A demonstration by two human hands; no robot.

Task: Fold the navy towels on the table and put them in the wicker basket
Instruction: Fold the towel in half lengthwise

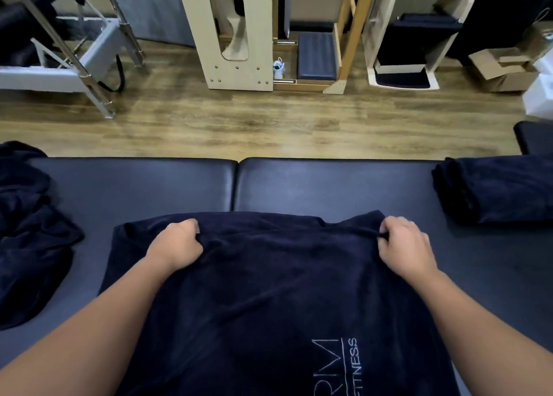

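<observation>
A navy towel (269, 282) with white stitched lettering lies spread on the dark padded table (329, 186) in front of me. My left hand (176, 243) grips a bunch of its cloth near the far left corner. My right hand (404, 246) pinches the far edge near the right corner. A heap of unfolded navy towels (27, 231) lies at the table's left end. A folded navy towel (493, 189) sits at the right end. No wicker basket is in view.
Beyond the table is a wooden floor (239, 120). A metal-framed exercise machine (74, 60) stands at the far left, a cream wooden unit (236, 36) in the middle, a shelf with dark pads (413, 36) to the right, and an open cardboard box (502, 66) at the far right.
</observation>
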